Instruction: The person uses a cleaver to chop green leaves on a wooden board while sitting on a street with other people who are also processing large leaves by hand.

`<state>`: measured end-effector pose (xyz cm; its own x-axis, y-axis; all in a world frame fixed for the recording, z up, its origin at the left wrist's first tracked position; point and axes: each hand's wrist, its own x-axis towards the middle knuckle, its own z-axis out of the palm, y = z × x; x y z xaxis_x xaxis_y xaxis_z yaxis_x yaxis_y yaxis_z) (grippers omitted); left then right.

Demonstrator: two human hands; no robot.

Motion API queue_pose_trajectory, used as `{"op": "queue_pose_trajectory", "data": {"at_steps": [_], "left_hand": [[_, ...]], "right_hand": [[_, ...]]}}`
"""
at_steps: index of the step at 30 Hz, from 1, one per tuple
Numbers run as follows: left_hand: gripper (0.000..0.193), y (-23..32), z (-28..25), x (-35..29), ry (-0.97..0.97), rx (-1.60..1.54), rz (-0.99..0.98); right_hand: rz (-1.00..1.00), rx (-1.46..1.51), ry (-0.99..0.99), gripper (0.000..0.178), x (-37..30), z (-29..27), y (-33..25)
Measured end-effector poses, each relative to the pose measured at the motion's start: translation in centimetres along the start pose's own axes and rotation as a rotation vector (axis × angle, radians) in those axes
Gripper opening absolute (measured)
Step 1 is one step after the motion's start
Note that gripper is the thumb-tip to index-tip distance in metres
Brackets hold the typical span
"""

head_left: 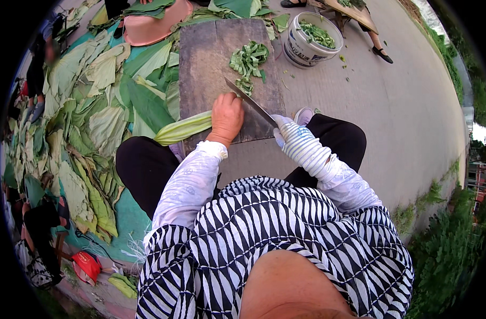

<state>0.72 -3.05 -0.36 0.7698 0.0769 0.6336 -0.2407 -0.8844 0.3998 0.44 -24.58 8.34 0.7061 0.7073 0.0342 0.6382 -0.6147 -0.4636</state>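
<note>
One long, pale-green roll of leaf [184,128] lies left of centre in the frame, across the lower-left edge of a dark rectangular wooden board [200,64]. The bare left hand [227,117] is curled closed over its right end; the right hand [302,142], in a white-and-grey striped glove, grips a long metal knife [252,102]. Green cut strips [248,59] lie beyond the blade. At upper right stands a white plastic bucket [293,49]; broad green leaves [106,127] cover the frame's left.

One outdoor work yard [424,95]: concrete ground [402,143] lay right of the gloved right hand [298,135]; large leaves [106,127] covered green sheeting [127,223] left of the bare left hand [227,117]; a pail [300,57] of cut leaf strips [317,35] stood beyond both; shrubs [446,260] grew far right.
</note>
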Motion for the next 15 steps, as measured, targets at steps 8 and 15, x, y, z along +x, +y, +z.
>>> {"op": "queue_pose_trajectory", "data": {"at_steps": [8,15], "left_hand": [[0.015,0.5,0.1,0.5,-0.03,-0.012,-0.023],[0.012,0.2,-0.2,0.2,-0.008,0.017,-0.005]], "right_hand": [[0.063,-0.115,-0.109,0.03,0.7,-0.3,0.2],[0.234,0.111,-0.294,0.027,9.7,1.0,-0.2]]}}
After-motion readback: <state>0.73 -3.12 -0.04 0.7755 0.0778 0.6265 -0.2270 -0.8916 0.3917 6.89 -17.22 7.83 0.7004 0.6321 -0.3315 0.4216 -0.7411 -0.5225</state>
